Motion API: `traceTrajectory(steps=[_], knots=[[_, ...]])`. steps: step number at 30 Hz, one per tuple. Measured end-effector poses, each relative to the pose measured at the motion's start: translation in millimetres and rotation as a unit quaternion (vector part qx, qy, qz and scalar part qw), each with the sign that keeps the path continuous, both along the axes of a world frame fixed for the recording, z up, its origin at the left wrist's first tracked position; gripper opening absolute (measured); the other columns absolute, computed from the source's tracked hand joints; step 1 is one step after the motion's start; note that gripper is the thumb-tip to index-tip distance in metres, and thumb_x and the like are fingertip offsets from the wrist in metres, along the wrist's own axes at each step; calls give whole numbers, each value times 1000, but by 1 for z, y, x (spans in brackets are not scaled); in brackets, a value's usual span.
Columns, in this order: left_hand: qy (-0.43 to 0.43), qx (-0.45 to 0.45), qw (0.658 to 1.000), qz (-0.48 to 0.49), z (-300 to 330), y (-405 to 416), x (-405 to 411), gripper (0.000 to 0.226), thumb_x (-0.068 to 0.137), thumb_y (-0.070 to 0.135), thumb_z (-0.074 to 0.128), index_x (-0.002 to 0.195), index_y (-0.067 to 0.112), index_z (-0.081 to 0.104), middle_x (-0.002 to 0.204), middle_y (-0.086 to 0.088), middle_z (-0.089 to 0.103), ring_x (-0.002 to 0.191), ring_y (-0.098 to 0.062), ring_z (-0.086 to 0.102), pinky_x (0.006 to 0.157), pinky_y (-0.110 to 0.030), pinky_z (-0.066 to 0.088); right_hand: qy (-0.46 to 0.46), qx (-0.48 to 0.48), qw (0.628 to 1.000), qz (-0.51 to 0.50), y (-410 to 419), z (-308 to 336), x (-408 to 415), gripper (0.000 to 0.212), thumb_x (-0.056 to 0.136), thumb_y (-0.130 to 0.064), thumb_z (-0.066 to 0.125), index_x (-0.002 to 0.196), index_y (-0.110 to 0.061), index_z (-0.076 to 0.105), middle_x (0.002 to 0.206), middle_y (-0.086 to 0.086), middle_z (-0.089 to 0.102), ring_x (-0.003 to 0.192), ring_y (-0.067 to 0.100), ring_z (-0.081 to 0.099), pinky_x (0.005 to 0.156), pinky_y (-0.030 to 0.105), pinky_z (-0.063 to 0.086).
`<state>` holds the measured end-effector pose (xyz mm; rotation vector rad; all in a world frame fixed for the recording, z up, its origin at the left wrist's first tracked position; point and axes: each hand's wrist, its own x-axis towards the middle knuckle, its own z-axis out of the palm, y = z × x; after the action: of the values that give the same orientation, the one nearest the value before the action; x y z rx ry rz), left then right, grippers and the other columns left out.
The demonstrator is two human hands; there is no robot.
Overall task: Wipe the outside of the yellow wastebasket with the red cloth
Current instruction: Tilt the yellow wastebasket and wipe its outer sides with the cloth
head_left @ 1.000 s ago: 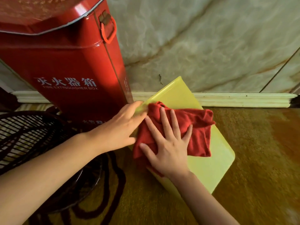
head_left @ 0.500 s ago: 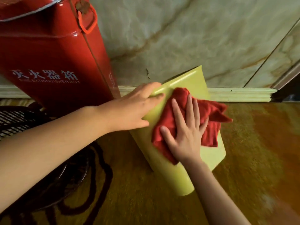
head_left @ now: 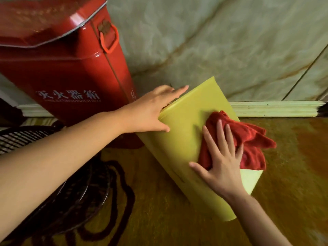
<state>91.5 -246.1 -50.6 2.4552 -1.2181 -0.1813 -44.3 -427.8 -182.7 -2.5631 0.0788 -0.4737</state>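
A: Head view — where's the wastebasket [head_left: 182, 139]?
B: Tilted on the carpet [head_left: 292, 174], beside the red box [head_left: 71, 68]. Left hand [head_left: 150, 110] grips its top edge.
A: The right hand [head_left: 221, 166]?
B: Fingers spread, pressing the cloth [head_left: 248, 139] flat against its side; bare carpet lies rightward.

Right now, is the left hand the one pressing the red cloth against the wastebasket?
No, the right hand presses the red cloth on the yellow wastebasket; the left hand grips its edge.

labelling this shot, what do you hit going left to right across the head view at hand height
fan grille → red fire extinguisher box → left hand → yellow wastebasket → right hand → red cloth
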Motion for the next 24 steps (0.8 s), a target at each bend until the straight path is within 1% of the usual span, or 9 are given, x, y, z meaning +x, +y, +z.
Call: traceTrajectory(steps=[3,6,9,12,14,16,18,20,24], knots=[[37,-7,998,53,0,-13,8,103,57,20,81,140,25,21,115,4,47,84,-4,51,83,-14,37,14,-26,1000,9,-1,-5,-3,84,76,-78,31,146,-39,5,159,-6,-3,146,15,-7,109,63,3],[178,77,976,98,-5,10,15,56,66,6,72,118,15,52,118,-6,63,94,-20,63,88,-34,49,74,-34,997,-9,-15,-10,4,85,73,-78,29,143,-43,-3,156,-12,-12,144,10,-16,109,67,4],[318,29,945,73,-10,24,15,72,73,-13,58,128,29,39,131,5,53,105,-7,61,92,-26,48,88,-21,996,-14,-24,-13,11,89,70,-83,23,143,-42,-5,155,-14,-14,143,8,-17,109,66,2],[266,43,963,14,-4,15,16,77,80,6,61,133,42,17,125,6,58,91,6,60,83,-11,45,88,13,996,-19,-38,-10,7,96,65,-89,16,142,-39,-11,153,-17,-18,142,6,-20,110,61,-3],[215,96,972,-2,0,12,12,77,82,23,60,135,45,9,96,1,70,57,-3,51,55,-15,42,84,32,996,-13,-41,-10,-2,98,64,-89,16,142,-37,-12,152,-18,-19,141,4,-22,111,56,-7],[186,98,978,2,6,7,1,54,81,26,61,130,32,38,50,12,58,40,-4,35,40,-14,27,68,58,996,-14,-47,-14,-8,92,69,-85,20,142,-38,-10,152,-18,-16,141,1,-19,111,50,-9],[129,29,991,17,10,-18,-9,10,80,25,62,87,18,62,38,18,49,36,0,36,38,-12,24,40,119,991,-38,-61,-14,-2,77,79,-70,27,142,-39,-4,152,-20,-9,141,-3,-13,115,46,-5],[83,-71,993,51,19,-58,-10,19,80,23,63,63,17,58,40,18,51,39,8,41,43,-13,29,25,218,973,-68,-80,-9,8,65,86,-50,31,145,-34,9,151,-22,1,139,-6,-2,118,40,3],[193,-32,980,-48,48,-86,-4,26,75,19,68,100,28,63,90,14,70,81,11,61,74,-14,49,47,356,928,-99,-111,-3,17,56,89,-39,32,144,-32,26,155,-12,21,140,4,17,117,36,13]])
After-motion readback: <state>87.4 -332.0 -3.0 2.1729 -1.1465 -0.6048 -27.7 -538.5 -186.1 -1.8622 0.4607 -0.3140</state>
